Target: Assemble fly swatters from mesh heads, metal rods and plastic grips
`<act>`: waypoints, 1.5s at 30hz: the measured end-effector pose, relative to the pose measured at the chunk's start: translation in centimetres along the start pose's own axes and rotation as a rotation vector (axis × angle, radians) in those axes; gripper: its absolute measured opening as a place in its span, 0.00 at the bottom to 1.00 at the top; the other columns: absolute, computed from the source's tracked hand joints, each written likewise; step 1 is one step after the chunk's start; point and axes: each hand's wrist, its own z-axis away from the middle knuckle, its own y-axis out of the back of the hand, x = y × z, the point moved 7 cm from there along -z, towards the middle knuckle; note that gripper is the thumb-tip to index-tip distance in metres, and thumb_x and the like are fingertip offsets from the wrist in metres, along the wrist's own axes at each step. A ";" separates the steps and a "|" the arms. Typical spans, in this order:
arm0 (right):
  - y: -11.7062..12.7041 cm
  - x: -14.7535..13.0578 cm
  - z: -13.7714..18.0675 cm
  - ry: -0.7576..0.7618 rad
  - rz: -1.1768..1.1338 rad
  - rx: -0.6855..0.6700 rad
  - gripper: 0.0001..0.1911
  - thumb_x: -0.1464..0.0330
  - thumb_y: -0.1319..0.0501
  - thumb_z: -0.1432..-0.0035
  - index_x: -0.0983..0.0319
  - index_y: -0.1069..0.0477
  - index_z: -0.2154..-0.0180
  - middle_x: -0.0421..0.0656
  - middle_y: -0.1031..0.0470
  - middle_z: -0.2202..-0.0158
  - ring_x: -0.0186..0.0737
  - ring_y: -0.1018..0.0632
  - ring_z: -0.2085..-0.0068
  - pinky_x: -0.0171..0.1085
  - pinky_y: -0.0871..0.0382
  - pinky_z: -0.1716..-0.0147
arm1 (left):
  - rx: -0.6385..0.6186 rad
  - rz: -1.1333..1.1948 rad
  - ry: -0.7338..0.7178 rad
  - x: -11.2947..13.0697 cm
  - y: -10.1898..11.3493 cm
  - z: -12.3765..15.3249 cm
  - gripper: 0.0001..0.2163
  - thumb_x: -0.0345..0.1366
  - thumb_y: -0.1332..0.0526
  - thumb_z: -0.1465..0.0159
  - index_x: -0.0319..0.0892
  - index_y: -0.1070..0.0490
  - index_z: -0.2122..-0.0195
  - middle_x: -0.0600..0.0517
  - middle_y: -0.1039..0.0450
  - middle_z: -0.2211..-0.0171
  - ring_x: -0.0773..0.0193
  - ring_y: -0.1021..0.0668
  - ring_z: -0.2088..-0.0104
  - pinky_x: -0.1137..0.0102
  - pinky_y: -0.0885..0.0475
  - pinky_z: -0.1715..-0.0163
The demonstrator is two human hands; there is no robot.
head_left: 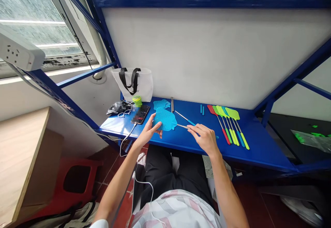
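While you are sitting at the blue shelf, the head camera is showing your left hand closing on the near edge of a blue swatter head, thumb on top and fingers beneath; whether the head is resting on the shelf or hanging just above it, I cannot tell. Your right hand is pinching the thin metal rod, fingertips closed on it, and the rod's far end is meeting the base of the mesh head, though the joint itself is too small to judge. Spare blue heads and bare rods are lying just behind your work, and a row of finished swatters is lying well apart to the right. A phone on a white cable is sitting just left of your left hand, near scissors, and a white tote bag is standing against the wall. Risks, in my judgement: you are gripping a slender rod near one end, so an off-axis push could bend it or slide it past the socket; the flexible mesh could buckle under your thumb; and your left forearm is working close to the cable, which could drag the phone over the shelf edge.
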 end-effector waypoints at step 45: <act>-4.4 3.1 0.3 -0.363 -0.541 -0.267 0.23 0.49 0.40 0.23 0.54 0.14 0.46 0.44 0.14 0.62 0.45 0.16 0.63 0.41 0.22 0.61 | 0.013 -0.200 -0.030 -2.4 1.5 -1.5 0.39 0.59 0.34 0.27 0.46 0.38 0.21 0.44 0.18 0.52 0.53 0.13 0.59 0.59 0.14 0.61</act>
